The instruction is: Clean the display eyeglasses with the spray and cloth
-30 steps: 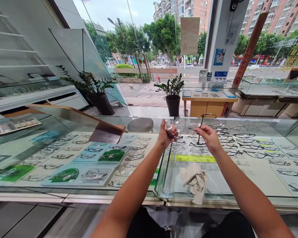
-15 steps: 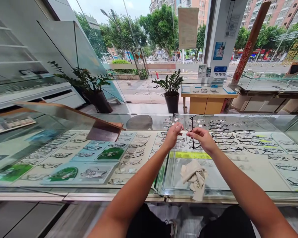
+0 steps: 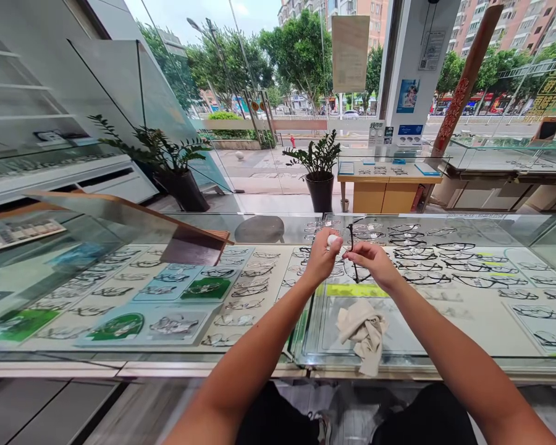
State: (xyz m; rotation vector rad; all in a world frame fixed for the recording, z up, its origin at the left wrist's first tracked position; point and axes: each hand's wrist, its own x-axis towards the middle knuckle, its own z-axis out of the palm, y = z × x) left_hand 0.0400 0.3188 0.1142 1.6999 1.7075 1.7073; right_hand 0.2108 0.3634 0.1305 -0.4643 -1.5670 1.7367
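Observation:
My left hand (image 3: 322,254) is closed round a small white spray bottle (image 3: 332,239), whose top points at the glasses. In my right hand (image 3: 369,261) a pair of thin black-framed glasses (image 3: 352,250) is pinched and held upright, close beside the bottle's tip. Both hands hover above the glass counter top (image 3: 445,337). A crumpled beige cloth (image 3: 364,332) lies on the glass just below my hands, touched by neither.
Under the glass, the showcase holds several rows of spectacle frames (image 3: 449,262) on white and green trays. A tilted mirror panel (image 3: 134,228) stands at the left. Potted plants (image 3: 321,165), a wooden display table (image 3: 389,182) and a street window lie beyond.
The view tilted down slightly early on. My left hand turned the bottle from upright to pointing at the glasses. My right hand lowered the glasses and brought them up to the bottle.

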